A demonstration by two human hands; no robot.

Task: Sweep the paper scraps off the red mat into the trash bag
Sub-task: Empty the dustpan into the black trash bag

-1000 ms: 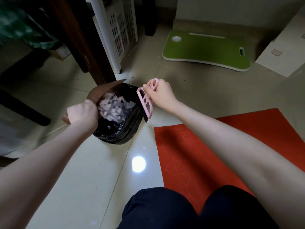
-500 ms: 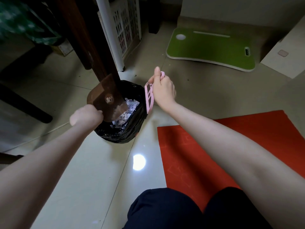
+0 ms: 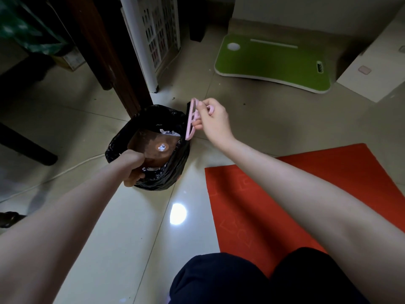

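Brown is the dustpan (image 3: 153, 148) whose handle is clenched in the left hand (image 3: 132, 160), the fingers being curled tightly around it. The pan is held tipped over the open mouth of the black trash bag (image 3: 173, 174), its flat underside turned towards the camera, with a small round label seen near its middle. A pink hand brush (image 3: 190, 121) is pinched between the thumb and fingers of the right hand (image 3: 215, 121) and is held on edge, just above the bag's right rim. White paper scraps (image 3: 169, 133) are seen inside the bag, past the far edge of the pan, and a few more beneath its near edge.

The bag is stood on a pale tiled floor (image 3: 122, 216), on which a bright spot of light is reflected. The red mat (image 3: 241, 205) is laid on the floor just to the right of the bag, apart from it, and faint square outlines are marked on its surface. Both knees (image 3: 219, 279), clad in dark fabric, are seen at the bottom edge, the right one over the mat's near corner.

Behind the bag a dark wooden leg (image 3: 105, 51) and a white slotted basket (image 3: 157, 34) are stood. A green lap tray (image 3: 274, 62) is laid on the floor well beyond the mat.
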